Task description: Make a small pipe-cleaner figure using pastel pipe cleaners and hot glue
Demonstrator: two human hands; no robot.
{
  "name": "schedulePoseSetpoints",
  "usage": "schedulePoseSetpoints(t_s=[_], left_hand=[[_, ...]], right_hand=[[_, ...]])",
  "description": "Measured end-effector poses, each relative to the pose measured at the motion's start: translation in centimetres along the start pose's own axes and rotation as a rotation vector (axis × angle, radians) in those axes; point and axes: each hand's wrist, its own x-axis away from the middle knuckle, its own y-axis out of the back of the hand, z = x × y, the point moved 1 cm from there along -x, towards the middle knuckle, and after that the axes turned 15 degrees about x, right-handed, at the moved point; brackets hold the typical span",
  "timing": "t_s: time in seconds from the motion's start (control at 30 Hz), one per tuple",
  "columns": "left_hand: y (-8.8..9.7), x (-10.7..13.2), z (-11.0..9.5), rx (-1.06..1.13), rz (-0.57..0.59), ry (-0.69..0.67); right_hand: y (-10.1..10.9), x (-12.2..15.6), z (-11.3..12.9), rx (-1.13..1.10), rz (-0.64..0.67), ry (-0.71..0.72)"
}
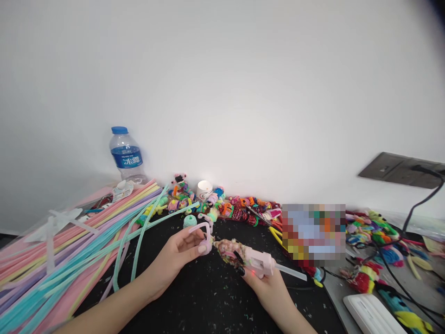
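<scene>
Over the black mat (201, 301), my left hand (184, 250) pinches a lilac pipe-cleaner piece (207, 242) with a bent, hooked end rising above the fingers. My right hand (266, 287) is wrapped round a pale pink hot glue gun (257, 260), whose front is crusted with bits of coloured fuzz. A clear glue stick (292, 272) sticks out of its back. The gun's nozzle (216, 244) points left, right at the lilac piece; whether it touches I cannot tell. A red light glows on the gun. Just behind my left hand sits a mint-green coil (190, 221).
Long pastel pipe cleaners (86, 246) are heaped at the left, near a water bottle (125, 155). Small fuzzy figures (229, 208) and a paper cup (204, 190) line the wall. At right lie a white power strip or box (371, 315), a black cable (413, 218) and more fuzzy pieces.
</scene>
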Motion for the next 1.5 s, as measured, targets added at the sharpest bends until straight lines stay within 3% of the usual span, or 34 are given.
schedulePoseSetpoints(t_s=[0.53, 0.9, 1.07, 1.33, 1.5], left_hand=[[0.2, -0.1, 0.2, 0.143, 0.03, 0.035], [0.6, -0.3, 0.8, 0.253, 0.008, 0.052], [0.4, -0.3, 0.4, 0.278, 0.021, 0.043], [0.2, -0.2, 0.5, 0.336, 0.063, 0.135], [0.2, -0.1, 0.7, 0.357, 0.074, 0.146]], right_hand=[[0.2, -0.2, 0.8, 0.076, 0.021, 0.058], [0.4, -0.3, 1.6, 0.183, -0.078, 0.195], [0.6, -0.3, 1.7, 0.124, -0.086, 0.158], [-0.1, 0.2, -0.8, 0.046, -0.089, -0.011], [-0.2, 0.2, -0.5, 0.013, -0.082, 0.016]])
